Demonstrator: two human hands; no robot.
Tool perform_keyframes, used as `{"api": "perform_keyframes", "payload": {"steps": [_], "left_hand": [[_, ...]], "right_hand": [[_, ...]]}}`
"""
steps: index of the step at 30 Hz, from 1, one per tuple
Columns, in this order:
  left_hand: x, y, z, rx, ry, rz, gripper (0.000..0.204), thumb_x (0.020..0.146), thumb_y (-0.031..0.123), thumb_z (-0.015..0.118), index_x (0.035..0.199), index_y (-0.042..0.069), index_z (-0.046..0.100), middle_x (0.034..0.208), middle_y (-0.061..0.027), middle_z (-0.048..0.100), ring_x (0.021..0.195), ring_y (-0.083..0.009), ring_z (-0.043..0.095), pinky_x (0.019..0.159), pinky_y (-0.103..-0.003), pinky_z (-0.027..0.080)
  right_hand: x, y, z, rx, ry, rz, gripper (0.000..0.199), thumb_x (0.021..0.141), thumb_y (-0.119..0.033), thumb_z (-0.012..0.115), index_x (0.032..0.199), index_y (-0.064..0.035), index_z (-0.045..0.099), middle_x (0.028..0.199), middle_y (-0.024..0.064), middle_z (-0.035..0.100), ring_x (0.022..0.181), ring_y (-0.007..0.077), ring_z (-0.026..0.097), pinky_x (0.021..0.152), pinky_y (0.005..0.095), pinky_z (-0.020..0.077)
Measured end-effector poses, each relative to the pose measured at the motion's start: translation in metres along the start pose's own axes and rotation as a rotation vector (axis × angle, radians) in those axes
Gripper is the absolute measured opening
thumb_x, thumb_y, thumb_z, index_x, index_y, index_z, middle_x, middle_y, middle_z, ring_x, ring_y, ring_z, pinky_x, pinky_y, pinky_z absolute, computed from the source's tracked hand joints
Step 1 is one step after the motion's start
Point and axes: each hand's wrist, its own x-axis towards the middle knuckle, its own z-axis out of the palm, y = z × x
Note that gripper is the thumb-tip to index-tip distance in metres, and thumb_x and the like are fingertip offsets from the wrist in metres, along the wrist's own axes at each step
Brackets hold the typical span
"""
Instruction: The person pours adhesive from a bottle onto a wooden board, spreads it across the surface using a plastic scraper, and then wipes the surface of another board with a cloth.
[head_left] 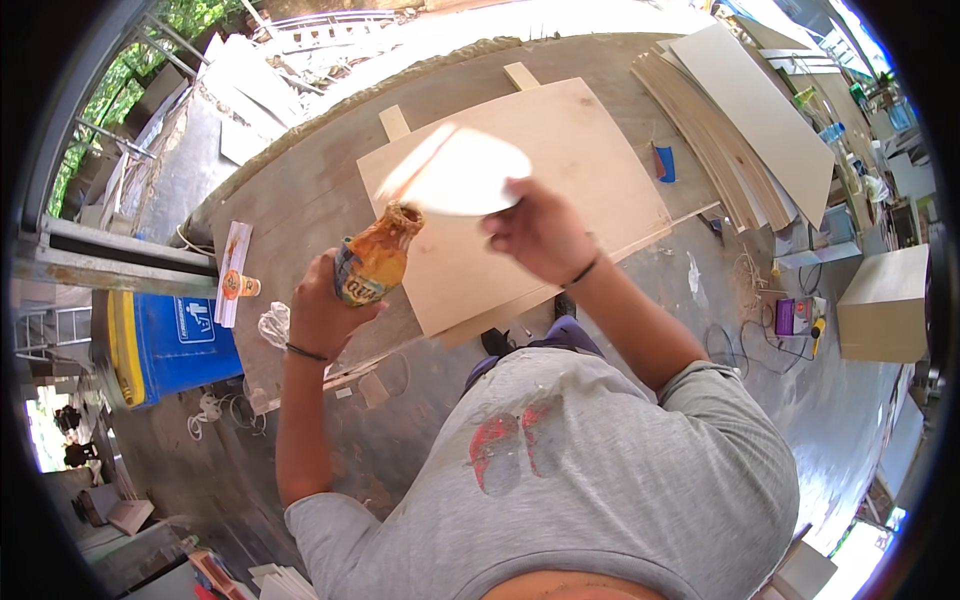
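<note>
My left hand (328, 305) is wrapped round a stained plastic bottle (376, 262). The bottle tilts, and orange-brown residue coats its open top. My right hand (545, 230) is closed at the near edge of a thin, flat piece (465, 175), so bright and blurred that I cannot tell its exact kind. The far end of this piece is close to the bottle's mouth, and a brownish streak shows there. Beneath both hands lie pale plywood panels (590, 150), stacked on a larger board; the bottle hangs over their left edge.
More boards (750, 110) are piled at the far right. A blue cut container (664, 164) stands near them. On the left are an orange-and-white cup (240, 285), a crumpled clear bag (274, 325) and a blue bin (190, 340). Cables and a purple box (792, 317) lie on the right floor.
</note>
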Motion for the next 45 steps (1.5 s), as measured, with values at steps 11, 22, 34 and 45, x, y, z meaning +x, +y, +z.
{"api": "perform_keyframes", "payload": {"steps": [11, 22, 34, 45], "left_hand": [[0.064, 0.020, -0.051, 0.473, -0.673, -0.186, 0.076, 0.046, 0.036, 0.088, 0.105, 0.002, 0.054, 0.092, -0.0202, 0.064, 0.090, -0.0357, 0.063, 0.079, -0.040, 0.050], [0.162, 0.118, -0.038, 1.050, -1.031, -0.335, 0.078, 0.045, 0.034, 0.089, 0.109, 0.004, 0.057, 0.100, -0.0133, 0.066, 0.097, -0.0274, 0.063, 0.083, -0.034, 0.052], [0.197, 0.165, -0.003, 1.284, -1.208, -0.269, 0.048, 0.052, 0.028, 0.087, 0.091, 0.007, 0.070, 0.090, -0.0079, 0.068, 0.081, -0.0212, 0.065, 0.071, -0.033, 0.053], [0.227, 0.230, -0.004, 1.099, -0.864, -0.184, 0.062, 0.053, 0.015, 0.084, 0.108, 0.004, 0.058, 0.099, -0.0151, 0.065, 0.096, -0.0295, 0.063, 0.081, -0.037, 0.052]], "right_hand": [[-0.132, -0.110, -0.143, -0.244, 0.469, -0.817, 0.036, 0.092, -0.026, 0.049, 0.115, 0.0009, 0.052, 0.084, 0.0126, 0.066, 0.067, 0.0220, 0.064, 0.057, 0.0337, 0.0527], [-0.144, -0.144, -0.173, -0.555, 0.665, -1.035, 0.044, 0.094, -0.027, 0.051, 0.128, -0.0002, 0.042, 0.111, 0.0155, 0.057, 0.081, 0.0243, 0.061, 0.060, 0.0379, 0.0531], [-0.151, -0.184, -0.220, -0.551, 0.655, -0.927, 0.055, 0.090, -0.015, 0.058, 0.137, 0.0013, 0.033, 0.125, 0.0177, 0.051, 0.107, 0.0253, 0.056, 0.087, 0.0345, 0.0487], [-0.140, -0.214, -0.225, -0.645, 0.612, -0.921, 0.050, 0.091, -0.011, 0.053, 0.136, 0.0023, 0.034, 0.124, 0.0200, 0.050, 0.109, 0.0266, 0.055, 0.090, 0.0345, 0.0481]]}}
